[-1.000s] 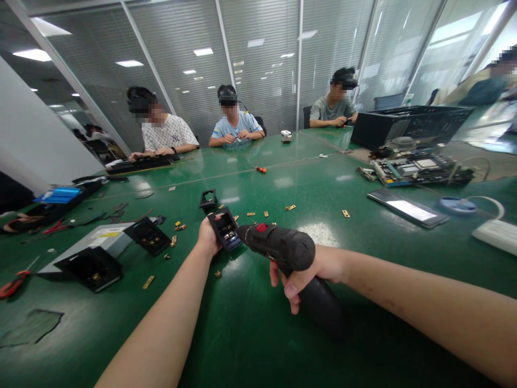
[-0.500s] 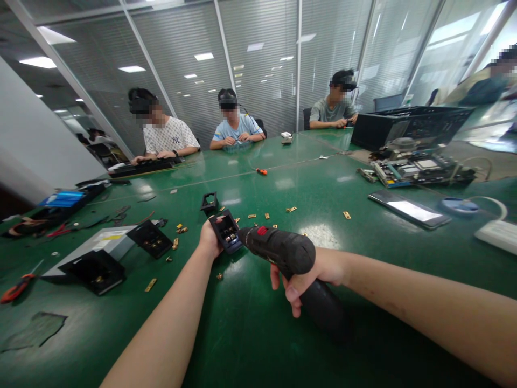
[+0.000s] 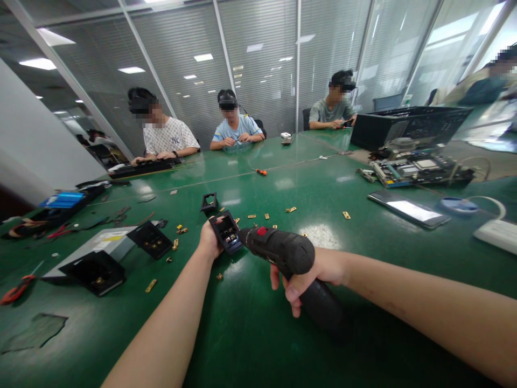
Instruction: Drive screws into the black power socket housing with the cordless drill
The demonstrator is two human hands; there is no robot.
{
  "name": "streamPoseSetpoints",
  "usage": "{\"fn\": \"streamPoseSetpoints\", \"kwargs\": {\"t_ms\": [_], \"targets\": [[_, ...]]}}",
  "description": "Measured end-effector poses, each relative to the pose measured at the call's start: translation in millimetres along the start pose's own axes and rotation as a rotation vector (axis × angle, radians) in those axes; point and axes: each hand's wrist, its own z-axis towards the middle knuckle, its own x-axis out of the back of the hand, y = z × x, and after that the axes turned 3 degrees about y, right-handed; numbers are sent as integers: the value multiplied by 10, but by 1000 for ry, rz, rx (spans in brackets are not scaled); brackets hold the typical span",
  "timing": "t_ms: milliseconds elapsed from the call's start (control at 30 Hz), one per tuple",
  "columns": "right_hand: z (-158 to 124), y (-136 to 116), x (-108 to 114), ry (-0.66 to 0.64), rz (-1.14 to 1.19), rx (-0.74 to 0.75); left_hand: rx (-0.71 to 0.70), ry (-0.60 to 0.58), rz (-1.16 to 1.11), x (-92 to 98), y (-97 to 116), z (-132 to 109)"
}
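Observation:
My left hand (image 3: 210, 238) is closed around a small black box-shaped housing (image 3: 228, 235), tilted with its open side toward me. Brass-coloured metal parts show inside it. In my right hand (image 3: 301, 283) is a black cordless drill (image 3: 278, 249) with a red mark on top, gripped at the handle. The drill's nose points left and reaches the housing's right edge; whether its tip touches anything inside cannot be made out. Just beyond stands a black frame (image 3: 209, 203). Small brass plates (image 3: 267, 215) lie scattered behind the drill, and a brass piece (image 3: 219, 276) rests below the housing.
Left on the green table (image 3: 242, 345) are more black housings (image 3: 95, 272), a grey metal box (image 3: 109, 237), a screwdriver (image 3: 18, 290) and a glass-like shard (image 3: 36, 331). A phone (image 3: 407, 209), circuit boards (image 3: 424, 166) and a black case (image 3: 407, 126) are at right. Several people sit around.
My hands, the housing and the drill hold nearly the same position. Across the table, the co-worker at the right has shifted their hands slightly.

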Motion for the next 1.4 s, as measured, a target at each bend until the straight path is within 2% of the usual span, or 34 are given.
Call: {"fn": "streamPoseSetpoints", "kwargs": {"t_ms": [200, 1400], "targets": [[2, -5, -5, 7, -2, -18, -20, -32, 27, -2, 0, -18], [-18, -15, -32, 24, -13, 5, -19, -29, 27, 3, -3, -1]]}}
